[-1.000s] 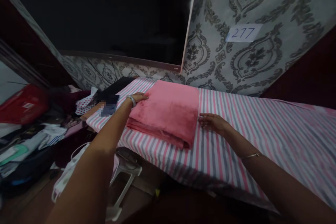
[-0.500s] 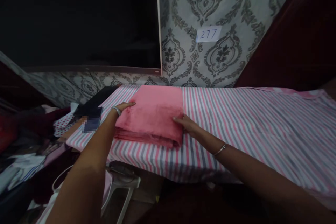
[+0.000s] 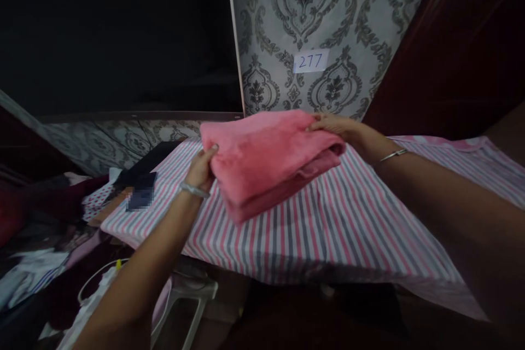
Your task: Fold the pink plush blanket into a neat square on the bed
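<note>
The folded pink cloth [image 3: 266, 158] hides most fingers of the left hand [image 3: 202, 168]. A pixelated patch [image 3: 140, 199] obscures the dark object [image 3: 148, 179] on the striped cloth [image 3: 369, 229] (its kind is impossible to tell). The top and left edges crop the television [image 3: 123, 38]; the bottom edge cuts the white stool [image 3: 195, 317].

On the patterned wallpaper [image 3: 336, 16] I see a large dark screen [image 3: 118, 38] and, to the right of it, a paper [image 3: 310, 60] with the number 277. Some clothes [image 3: 35, 268] are lying at the lower left.
</note>
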Tool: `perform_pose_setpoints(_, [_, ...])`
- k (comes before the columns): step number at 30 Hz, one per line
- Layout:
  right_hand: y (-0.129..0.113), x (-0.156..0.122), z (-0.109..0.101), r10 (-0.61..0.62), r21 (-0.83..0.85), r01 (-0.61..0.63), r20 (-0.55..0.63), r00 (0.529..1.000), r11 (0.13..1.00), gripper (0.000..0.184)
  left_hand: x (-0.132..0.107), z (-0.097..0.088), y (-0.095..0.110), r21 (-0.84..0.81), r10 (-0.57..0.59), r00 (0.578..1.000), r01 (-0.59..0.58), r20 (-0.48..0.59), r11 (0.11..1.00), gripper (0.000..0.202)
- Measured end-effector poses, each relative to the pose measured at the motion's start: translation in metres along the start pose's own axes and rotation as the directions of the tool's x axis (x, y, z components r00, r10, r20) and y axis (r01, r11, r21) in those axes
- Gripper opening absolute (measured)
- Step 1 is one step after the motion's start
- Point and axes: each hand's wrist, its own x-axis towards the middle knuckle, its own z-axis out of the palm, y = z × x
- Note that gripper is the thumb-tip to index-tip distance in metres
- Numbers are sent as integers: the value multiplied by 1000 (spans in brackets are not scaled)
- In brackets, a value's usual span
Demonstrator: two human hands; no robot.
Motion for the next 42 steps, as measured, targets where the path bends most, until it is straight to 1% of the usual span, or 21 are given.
perform_pose_setpoints(2, [-6,6,-35,22,-124,-23,-5,1000,992,37,-42,26,-31,-105,10,996,-1,85,994,51])
perform_pose_setpoints(4, [3,9,-62,38,-276,-73,-128,991,958,42,-83,42,-67,-161,-149,964,187,220,969,44])
perform_pose_setpoints(6, [26,5,-80,-31,-422,-108,-309,951,900,42,-114,42,-102,-124,-386,841,460,380,879,32])
perform_pose_setpoints(8, [58,-10,-90,-111,-479,-125,-434,894,869,38,-130,29,-124,-70,-523,730,608,441,791,25])
perform_pose_setpoints(9, [75,-22,-94,-126,-463,-123,-471,873,878,36,-131,18,-129,-42,-563,701,641,439,766,24])
perform_pose_setpoints(10, [91,-37,-96,-119,-421,-119,-497,860,899,35,-129,7,-130,-17,-583,699,647,414,763,25])
perform_pose_setpoints(11, [105,-55,-98,-94,-369,-123,-518,850,921,34,-123,-4,-127,6,-584,722,627,370,779,27])
perform_pose_setpoints(12, [118,-74,-99,-57,-319,-137,-531,845,938,33,-114,-14,-122,29,-559,771,579,306,815,28])
perform_pose_setpoints(14, [135,-115,-97,63,-219,-218,-554,830,951,26,-89,-29,-107,82,-394,911,386,122,919,30])
perform_pose_setpoints(15, [140,-135,-94,150,-160,-282,-553,819,946,22,-76,-33,-99,127,-270,963,266,16,956,32])
perform_pose_setpoints(16, [143,-154,-90,246,-98,-350,-540,805,932,20,-63,-35,-93,182,-146,986,158,-79,970,34])
perform_pose_setpoints(18, [145,-185,-76,410,20,-456,-476,778,890,24,-40,-33,-87,292,-37,986,85,-165,953,38])
perform_pose_setpoints(20, [143,-206,-59,506,100,-511,-394,767,854,30,-24,-26,-87,370,-110,988,143,-109,918,40])
perform_pose_setpoints(22, [141,-218,-42,535,138,-521,-331,777,842,34,-15,-18,-89,439,-228,974,211,-16,873,40])
perform_pose_setpoints(24, [140,-223,-30,541,159,-518,-280,793,841,38,-9,-10,-91,496,-305,952,257,16,830,38])
perform_pose_setpoints(27, [140,-222,-23,528,203,-489,-256,810,848,35,-1,-5,-92,520,-367,930,316,-5,793,35])
perform_pose_setpoints(32, [149,-210,-20,549,390,-444,-216,808,807,26,15,0,-91,380,-507,862,468,1,798,28])
perform_pose_setpoints(35, [151,-200,-16,524,495,-397,-144,840,773,19,19,8,-89,285,-526,848,488,67,825,23])
perform_pose_setpoints(38, [143,-187,-17,462,516,-341,-124,878,786,14,18,19,-84,268,-556,822,512,122,816,23])
perform_pose_setpoints(39, [138,-182,-21,421,506,-300,-143,896,809,16,16,23,-80,264,-545,829,501,128,824,22])
perform_pose_setpoints(42, [125,-175,-39,230,407,-109,-262,937,907,35,4,31,-69,240,-402,901,360,161,902,26])
